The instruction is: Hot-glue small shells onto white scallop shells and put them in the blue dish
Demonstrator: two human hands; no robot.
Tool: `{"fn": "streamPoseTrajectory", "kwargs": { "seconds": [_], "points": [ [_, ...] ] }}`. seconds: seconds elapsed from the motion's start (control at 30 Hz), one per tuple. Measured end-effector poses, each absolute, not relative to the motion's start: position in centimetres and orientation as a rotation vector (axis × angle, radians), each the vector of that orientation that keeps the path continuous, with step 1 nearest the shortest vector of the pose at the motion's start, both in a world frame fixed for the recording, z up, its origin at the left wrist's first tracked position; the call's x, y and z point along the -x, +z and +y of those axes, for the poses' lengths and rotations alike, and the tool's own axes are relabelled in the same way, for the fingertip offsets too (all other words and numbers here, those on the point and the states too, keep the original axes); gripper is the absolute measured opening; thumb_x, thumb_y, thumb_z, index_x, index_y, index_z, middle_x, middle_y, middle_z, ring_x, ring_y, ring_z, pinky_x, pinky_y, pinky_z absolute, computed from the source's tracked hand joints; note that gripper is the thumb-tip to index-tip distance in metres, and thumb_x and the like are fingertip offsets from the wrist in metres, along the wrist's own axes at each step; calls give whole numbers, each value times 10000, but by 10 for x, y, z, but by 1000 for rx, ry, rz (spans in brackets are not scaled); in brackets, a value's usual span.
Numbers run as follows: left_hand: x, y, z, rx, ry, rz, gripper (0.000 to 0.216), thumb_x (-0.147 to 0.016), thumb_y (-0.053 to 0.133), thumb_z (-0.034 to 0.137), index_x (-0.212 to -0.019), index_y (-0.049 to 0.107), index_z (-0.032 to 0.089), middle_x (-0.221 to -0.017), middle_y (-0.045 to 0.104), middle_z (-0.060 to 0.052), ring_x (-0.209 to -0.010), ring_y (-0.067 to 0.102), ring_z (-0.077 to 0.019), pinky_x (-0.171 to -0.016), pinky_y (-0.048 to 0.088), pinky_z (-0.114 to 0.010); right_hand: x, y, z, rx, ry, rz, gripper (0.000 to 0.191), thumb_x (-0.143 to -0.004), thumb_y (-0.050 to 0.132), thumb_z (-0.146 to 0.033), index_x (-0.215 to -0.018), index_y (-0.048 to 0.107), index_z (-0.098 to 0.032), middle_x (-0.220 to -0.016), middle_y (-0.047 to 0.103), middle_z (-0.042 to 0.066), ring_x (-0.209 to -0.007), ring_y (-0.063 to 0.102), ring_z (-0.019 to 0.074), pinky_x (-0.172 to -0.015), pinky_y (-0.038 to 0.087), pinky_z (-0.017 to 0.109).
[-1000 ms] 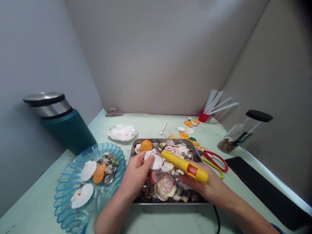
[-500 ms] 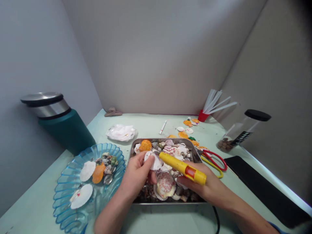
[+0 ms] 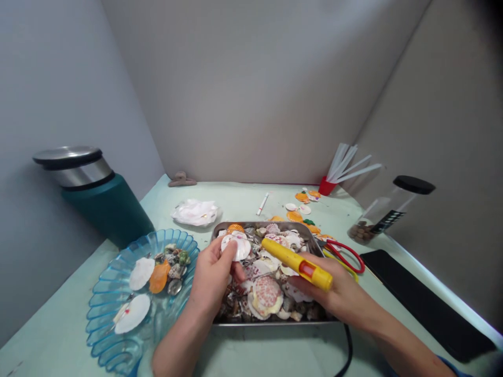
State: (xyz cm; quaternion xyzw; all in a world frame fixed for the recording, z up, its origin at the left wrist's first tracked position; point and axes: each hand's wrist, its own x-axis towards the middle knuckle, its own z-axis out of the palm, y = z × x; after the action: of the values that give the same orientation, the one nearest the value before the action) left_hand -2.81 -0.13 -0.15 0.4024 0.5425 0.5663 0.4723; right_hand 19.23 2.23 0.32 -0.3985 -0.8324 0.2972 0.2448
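Pinched between the thumb and fingers of my left hand [image 3: 210, 272] is a white scallop shell [image 3: 240, 248], its pale side turned up. My right hand [image 3: 340, 290] grips a yellow glue gun [image 3: 288, 256], whose front end points up and left. A small gap separates the gun from the shell. Below both hands lies a metal tray [image 3: 275, 324] full of mixed seashells, with a large pink-speckled scallop [image 3: 267, 296] near its front. A black cord [image 3: 349, 348] runs down from under my right forearm.
A blue scalloped dish [image 3: 92, 314] with shells stands left, by a teal bottle [image 3: 106, 209]. Scissors [image 3: 348, 251], a clear jar [image 3: 369, 222] and a black slab [image 3: 424, 303] lie right. Behind are a plastic bag [image 3: 195, 212], orange shells [image 3: 294, 215] and a red cup [image 3: 327, 186] of white sticks.
My left hand has drawn the scallop shell left and slightly up, away from the glue gun. The gun has shifted a little to the right at its front end.
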Motion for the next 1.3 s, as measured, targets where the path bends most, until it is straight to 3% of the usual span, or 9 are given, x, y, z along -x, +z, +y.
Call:
{"fn": "streamPoseTrajectory", "kwargs": {
  "seconds": [0.13,0.23,0.33,0.47,0.57,0.77,0.93,1.03,1.3],
  "points": [
    [29,-1,-1,-982,1417,1323,269,-791,577,409,-820,557,142,-384,543,39,-347,447,-78,-397,344,-146,-201,3,26,1191,606,-2416,93,-857,540,-271,-888,602,-209,-783,655,2,-670,588,164,-590,423,244],
    [28,1,-2,-986,1423,1310,279,-783,578,419,-794,557,141,-374,538,35,-340,434,-72,-389,327,-143,-206,0,26,1289,322,-2512,286,-824,567,-254,-1107,597,-224,-990,698,62,-829,639,232,-694,454,308],
    [28,2,-3,-1016,1396,1304,276,-785,575,419,-796,556,144,-368,534,34,-335,431,-72,-379,308,-144,-209,0,24,1313,193,-2603,397,-838,583,-363,-1204,562,-210,-1108,668,119,-927,636,280,-759,472,368],
    [27,3,-6,-1088,1343,1248,273,-813,548,424,-802,553,152,-373,531,36,-333,423,-68,-392,324,-152,-206,19,21,1266,173,-2721,344,-853,569,-436,-1117,629,-224,-973,675,105,-884,626,270,-744,487,372],
    [26,3,-7,-1119,1328,1178,268,-819,550,421,-805,549,153,-411,540,39,-343,440,-67,-404,341,-158,-196,40,23,1243,106,-2601,263,-884,533,-392,-1021,669,-213,-918,665,95,-857,617,250,-740,479,358],
    [27,4,-7,-1127,1308,1056,251,-806,584,404,-822,552,155,-531,572,39,-372,505,-67,-431,370,-168,-161,53,32,1066,248,-2436,219,-910,501,-346,-990,657,-214,-876,686,42,-768,622,177,-691,452,274],
    [27,6,-7,-1105,1275,1029,281,-784,599,436,-809,569,158,-536,558,34,-383,519,-82,-418,376,-178,-149,49,34,1031,399,-2394,223,-916,483,-269,-763,625,-187,-681,629,5,-624,552,139,-598,399,246],
    [26,7,-7,-1122,1249,1058,280,-804,576,432,-858,588,158,-482,546,32,-404,520,-102,-426,389,-186,-150,49,35,1017,500,-2366,204,-911,485,-239,-756,607,-185,-670,610,-10,-611,533,126,-588,384,236],
    [27,1,-5,-1081,1327,1158,270,-837,534,448,-838,586,184,-607,563,37,-415,531,-95,-389,410,-190,-149,47,35,1029,683,-2372,226,-909,475,-260,-724,576,-181,-636,576,-24,-578,501,116,-544,358,224]
  ]
}}
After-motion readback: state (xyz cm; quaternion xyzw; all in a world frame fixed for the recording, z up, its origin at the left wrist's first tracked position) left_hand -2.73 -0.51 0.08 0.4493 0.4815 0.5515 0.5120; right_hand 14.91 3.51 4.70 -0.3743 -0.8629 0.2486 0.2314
